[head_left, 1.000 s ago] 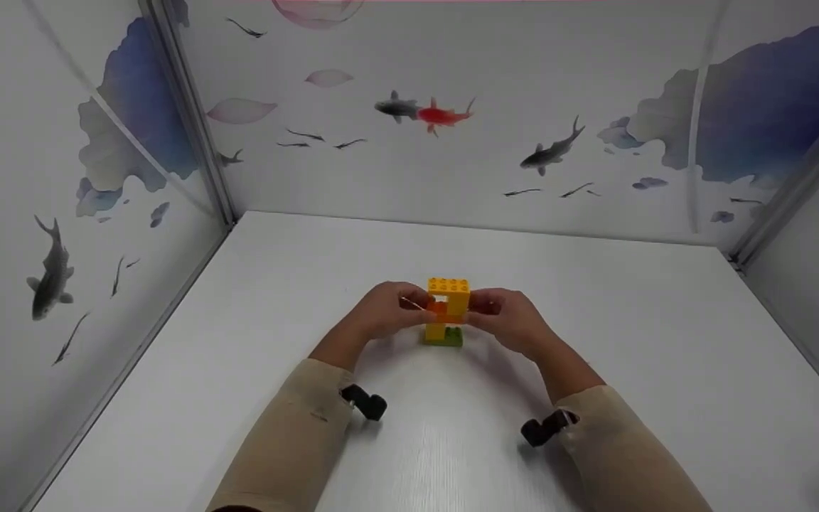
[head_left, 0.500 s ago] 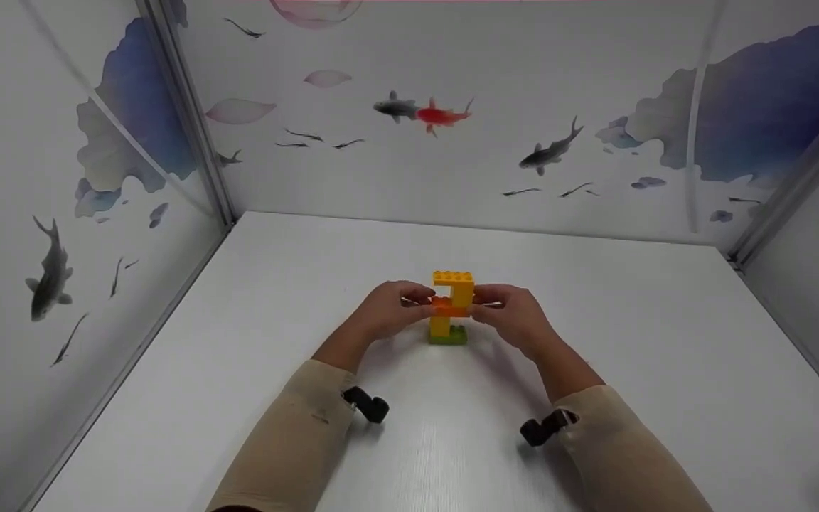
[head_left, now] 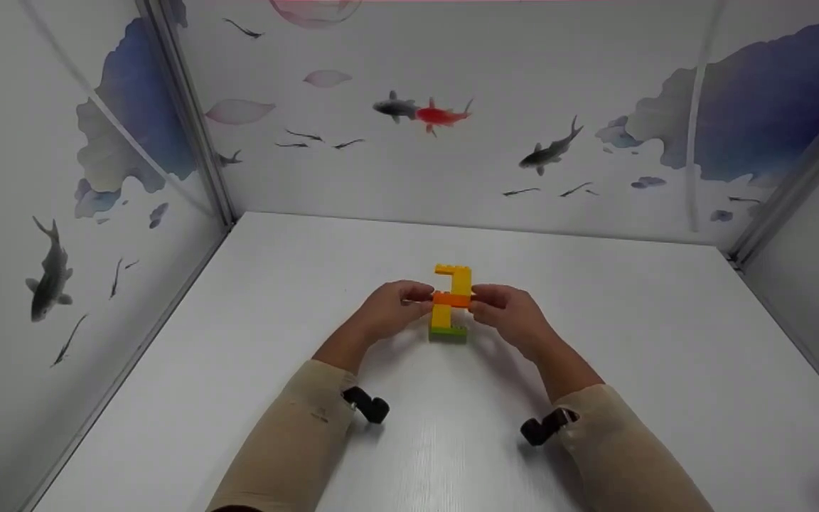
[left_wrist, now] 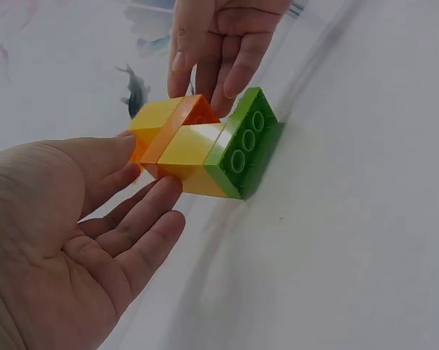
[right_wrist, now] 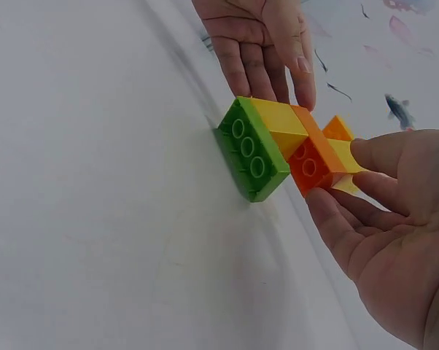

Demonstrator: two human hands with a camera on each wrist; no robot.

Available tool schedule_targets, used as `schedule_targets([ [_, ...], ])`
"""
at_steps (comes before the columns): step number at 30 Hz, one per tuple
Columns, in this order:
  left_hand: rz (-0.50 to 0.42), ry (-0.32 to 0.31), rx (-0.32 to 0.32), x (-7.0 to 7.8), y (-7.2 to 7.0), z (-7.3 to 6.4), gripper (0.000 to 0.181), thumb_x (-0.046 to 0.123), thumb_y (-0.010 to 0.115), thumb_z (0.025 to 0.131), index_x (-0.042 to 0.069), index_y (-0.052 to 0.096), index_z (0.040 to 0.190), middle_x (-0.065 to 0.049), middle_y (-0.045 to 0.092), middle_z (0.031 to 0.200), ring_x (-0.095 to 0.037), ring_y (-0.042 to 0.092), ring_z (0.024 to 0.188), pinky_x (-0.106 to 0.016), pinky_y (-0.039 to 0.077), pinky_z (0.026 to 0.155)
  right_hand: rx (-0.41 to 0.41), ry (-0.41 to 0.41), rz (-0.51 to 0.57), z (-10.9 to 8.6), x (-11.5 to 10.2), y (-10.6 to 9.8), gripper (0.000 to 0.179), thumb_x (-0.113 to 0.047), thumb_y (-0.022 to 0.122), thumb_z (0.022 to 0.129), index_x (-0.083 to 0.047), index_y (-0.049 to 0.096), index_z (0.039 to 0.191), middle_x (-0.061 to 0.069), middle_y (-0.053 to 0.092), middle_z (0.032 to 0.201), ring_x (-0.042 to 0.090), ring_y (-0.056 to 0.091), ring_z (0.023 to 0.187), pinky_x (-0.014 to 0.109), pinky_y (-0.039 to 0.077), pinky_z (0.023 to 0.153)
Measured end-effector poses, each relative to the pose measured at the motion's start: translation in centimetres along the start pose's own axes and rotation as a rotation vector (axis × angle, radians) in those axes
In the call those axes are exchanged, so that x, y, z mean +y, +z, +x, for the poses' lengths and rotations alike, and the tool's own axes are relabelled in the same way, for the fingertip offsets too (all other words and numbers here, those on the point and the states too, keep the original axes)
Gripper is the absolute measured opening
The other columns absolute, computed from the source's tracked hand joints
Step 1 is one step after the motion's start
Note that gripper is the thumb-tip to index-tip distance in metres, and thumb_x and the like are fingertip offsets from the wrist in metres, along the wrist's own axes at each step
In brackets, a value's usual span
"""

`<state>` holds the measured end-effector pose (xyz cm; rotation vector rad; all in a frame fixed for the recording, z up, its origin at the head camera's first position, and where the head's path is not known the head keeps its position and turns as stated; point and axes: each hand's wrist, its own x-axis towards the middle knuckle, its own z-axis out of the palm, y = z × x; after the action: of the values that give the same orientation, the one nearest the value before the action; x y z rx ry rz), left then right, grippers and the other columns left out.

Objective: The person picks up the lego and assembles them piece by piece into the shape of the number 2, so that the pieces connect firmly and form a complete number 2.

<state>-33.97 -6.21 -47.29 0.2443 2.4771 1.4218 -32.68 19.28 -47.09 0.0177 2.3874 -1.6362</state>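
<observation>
A small stack of toy building bricks leans back between my hands in the head view. At its base is a green brick (head_left: 447,335), whose hollow underside shows in both wrist views. A yellow brick (head_left: 441,317) rises from its left half, topped by a wider orange brick (head_left: 451,300). Above that, more yellow (head_left: 461,281) stands at the right, its top reaching out leftward. My left hand (head_left: 395,311) pinches the stack's left side between thumb and fingers around the orange level. From the right, my right hand (head_left: 512,314) pinches it at about the same height.
The white table (head_left: 409,441) carries the stack near its middle. Printed white panels (head_left: 452,185) with fish and leaf shapes enclose it at the back and sides. A black camera mount (head_left: 367,405) sticks out from each sleeve.
The stack has tilted back, top away from me, so its front faces me more and the top studs show less. It has also shifted slightly right; both hands keep their hold.
</observation>
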Motion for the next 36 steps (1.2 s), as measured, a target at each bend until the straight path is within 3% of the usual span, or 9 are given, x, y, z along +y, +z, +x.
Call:
schedule_targets([
  [7, -0.036, 0.042, -0.064, -0.2, 0.3, -0.2, 0.043, 0.043, 0.068, 0.105, 0.03, 0.064, 0.145, 0.003, 0.064, 0.152, -0.022, 0.06, 0.139, -0.048, 0.048, 0.122, -0.036, 0.0, 0.039, 0.1, 0.5, 0.0, 0.052, -0.027, 0.063, 0.109, -0.015, 0.051, 0.158, 0.006, 0.059, 0.157, 0.023, 0.063, 0.14, 0.043, 0.051, 0.119],
  [15, -0.021, -0.003, -0.134, -0.1, 0.5, -0.5, 0.048, 0.037, 0.064, 0.108, 0.032, 0.056, 0.154, 0.002, 0.058, 0.159, -0.022, 0.056, 0.146, -0.048, 0.045, 0.125, -0.048, 0.043, 0.011, 0.2, 1.0, 0.0, 0.055, -0.034, 0.064, 0.109, -0.018, 0.05, 0.16, 0.003, 0.056, 0.161, 0.02, 0.061, 0.142, 0.043, 0.046, 0.123],
  [22, -0.023, -0.029, -0.139, -0.1, 0.5, -0.3, 0.051, 0.04, 0.063, 0.108, 0.032, 0.053, 0.156, 0.003, 0.056, 0.161, -0.021, 0.055, 0.146, -0.048, 0.044, 0.126, -0.024, 0.061, 0.007, 0.1, 0.7, -0.2, 0.057, -0.033, 0.064, 0.109, -0.018, 0.048, 0.161, 0.007, 0.053, 0.162, 0.023, 0.057, 0.145, 0.044, 0.046, 0.124],
  [26, -0.034, -0.019, -0.102, 0.0, 0.1, -0.1, 0.052, 0.041, 0.063, 0.108, 0.031, 0.051, 0.158, 0.003, 0.055, 0.162, -0.021, 0.054, 0.148, -0.047, 0.044, 0.126, 0.019, 0.066, -0.012, 0.1, 0.2, -0.6, 0.055, -0.031, 0.061, 0.11, -0.019, 0.047, 0.162, 0.007, 0.054, 0.16, 0.026, 0.058, 0.144, 0.044, 0.049, 0.122],
  [30, 0.002, 0.01, -0.004, -0.2, -0.7, 0.2, 0.054, 0.045, 0.061, 0.108, 0.032, 0.048, 0.159, 0.006, 0.052, 0.164, -0.02, 0.052, 0.15, -0.048, 0.043, 0.126, 0.049, 0.075, -0.045, 0.3, 0.0, -0.8, 0.054, -0.037, 0.06, 0.11, -0.022, 0.047, 0.161, 0.006, 0.054, 0.16, 0.027, 0.061, 0.14, 0.044, 0.05, 0.121],
  [36, 0.212, 0.034, 0.142, -0.7, -2.0, 0.4, 0.055, 0.051, 0.045, 0.114, 0.027, 0.043, 0.163, 0.001, 0.046, 0.169, -0.022, 0.045, 0.157, -0.048, 0.036, 0.131, 0.064, 0.06, -0.138, 0.4, 0.0, -1.1, 0.055, -0.046, 0.053, 0.112, -0.025, 0.046, 0.162, 0.006, 0.05, 0.164, 0.03, 0.056, 0.144, 0.049, 0.045, 0.125],
])
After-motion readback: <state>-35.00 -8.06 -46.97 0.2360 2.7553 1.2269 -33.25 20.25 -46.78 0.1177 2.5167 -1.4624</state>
